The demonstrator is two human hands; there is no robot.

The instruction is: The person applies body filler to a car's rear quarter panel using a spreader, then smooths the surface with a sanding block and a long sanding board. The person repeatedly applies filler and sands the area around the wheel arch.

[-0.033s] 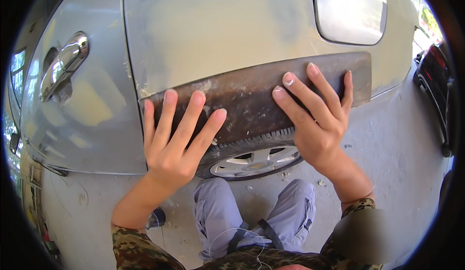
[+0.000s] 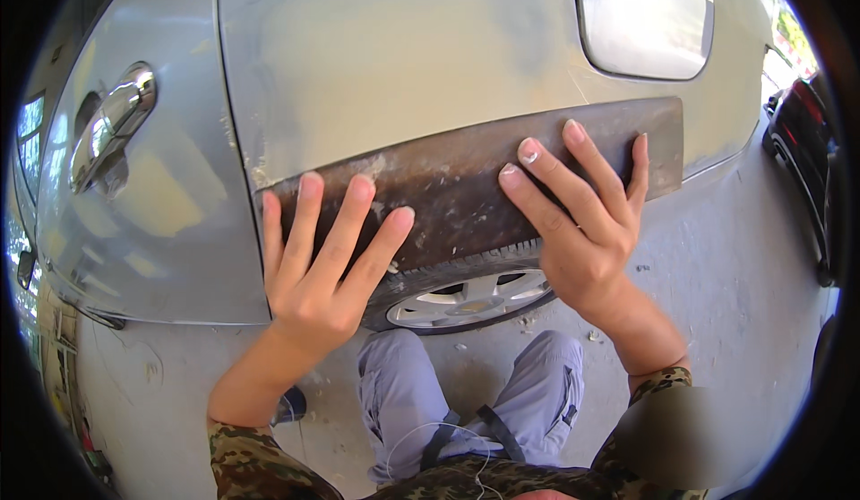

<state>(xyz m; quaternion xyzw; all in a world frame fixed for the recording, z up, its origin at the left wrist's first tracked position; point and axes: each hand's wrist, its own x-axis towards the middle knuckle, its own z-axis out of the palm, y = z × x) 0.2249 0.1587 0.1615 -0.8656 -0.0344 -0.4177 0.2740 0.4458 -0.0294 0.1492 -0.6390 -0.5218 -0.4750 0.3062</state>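
Note:
A long, flat brown sanding board (image 2: 466, 186) lies against the silver car's rear panel (image 2: 394, 61), just above the wheel arch. My left hand (image 2: 322, 267) presses on the board's left end with its fingers spread flat. On the right half, my right hand (image 2: 582, 222) holds the board the same way, fingertips near its upper edge. The panel above the board is dull, with pale sanded patches.
A chrome door handle (image 2: 116, 119) sits on the door at the left, and a fuel flap (image 2: 645, 16) at the top right. The tyre and alloy wheel (image 2: 466, 298) show below the board. My knees in grey trousers (image 2: 403, 392) rest over concrete floor. A dark red car (image 2: 802, 133) stands at the right.

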